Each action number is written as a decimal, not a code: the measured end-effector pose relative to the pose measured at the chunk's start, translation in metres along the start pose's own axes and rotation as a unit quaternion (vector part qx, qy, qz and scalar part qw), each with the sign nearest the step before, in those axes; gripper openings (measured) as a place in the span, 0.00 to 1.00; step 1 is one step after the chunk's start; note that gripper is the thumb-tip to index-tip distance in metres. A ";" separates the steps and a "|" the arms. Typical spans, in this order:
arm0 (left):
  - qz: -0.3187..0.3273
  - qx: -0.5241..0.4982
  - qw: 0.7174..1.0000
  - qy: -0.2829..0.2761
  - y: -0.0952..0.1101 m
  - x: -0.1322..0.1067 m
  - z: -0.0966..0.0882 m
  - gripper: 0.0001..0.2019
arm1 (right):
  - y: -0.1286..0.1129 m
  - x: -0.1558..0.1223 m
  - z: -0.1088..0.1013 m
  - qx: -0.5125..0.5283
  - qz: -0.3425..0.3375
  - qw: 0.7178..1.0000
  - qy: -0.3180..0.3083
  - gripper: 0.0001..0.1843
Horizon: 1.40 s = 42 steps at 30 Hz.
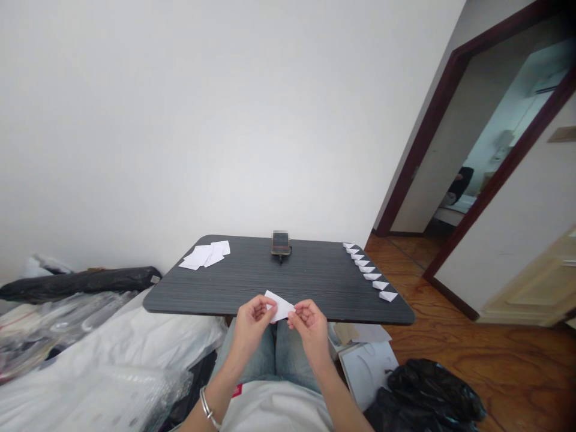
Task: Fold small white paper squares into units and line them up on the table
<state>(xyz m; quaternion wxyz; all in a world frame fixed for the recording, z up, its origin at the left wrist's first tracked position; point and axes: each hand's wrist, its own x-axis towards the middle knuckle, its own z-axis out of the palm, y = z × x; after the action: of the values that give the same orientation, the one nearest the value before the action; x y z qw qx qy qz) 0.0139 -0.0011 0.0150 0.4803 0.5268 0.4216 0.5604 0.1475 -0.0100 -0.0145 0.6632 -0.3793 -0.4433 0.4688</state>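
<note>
Two pinching grips, left hand (252, 324) and right hand (310, 327), hold white paper (281, 306) over the dark surface (315, 288); the phone (281, 243) is blurred, a doorway (425, 123) stands right.

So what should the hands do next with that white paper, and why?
Probably fold the white paper once more, pinching the crease with the fingers. The left hand and right hand are holding it up, and it looks less folded than the small folded paper triangles lined up on the table.

Dark grey table (315, 288); loose white paper sheets (203, 255) left; phone (281, 243) far edge; folded paper triangles (365, 268) along right;
</note>
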 end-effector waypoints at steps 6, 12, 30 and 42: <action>0.002 -0.049 0.999 0.024 -0.003 -0.002 0.005 0.14 | -0.001 -0.003 0.007 0.037 -0.012 0.999 0.002 0.16; 0.027 -0.055 0.997 0.055 -0.006 -0.002 0.005 0.18 | 0.001 -0.006 0.009 0.034 0.030 0.998 -0.051 0.20; 0.024 0.110 0.993 -0.037 0.001 -0.004 -0.001 0.10 | -0.001 0.004 -0.003 0.013 0.038 0.997 -0.071 0.14; -0.030 0.041 0.994 -0.096 -0.006 -0.002 0.000 0.11 | -0.006 0.003 -0.001 -0.015 0.009 0.998 -0.059 0.09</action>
<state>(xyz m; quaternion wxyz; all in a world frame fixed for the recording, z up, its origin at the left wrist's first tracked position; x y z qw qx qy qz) 0.0142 -0.0024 0.0087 0.5132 0.5844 0.4118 0.4750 0.1506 -0.0090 -0.0086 0.6258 -0.3651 -0.4851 0.4896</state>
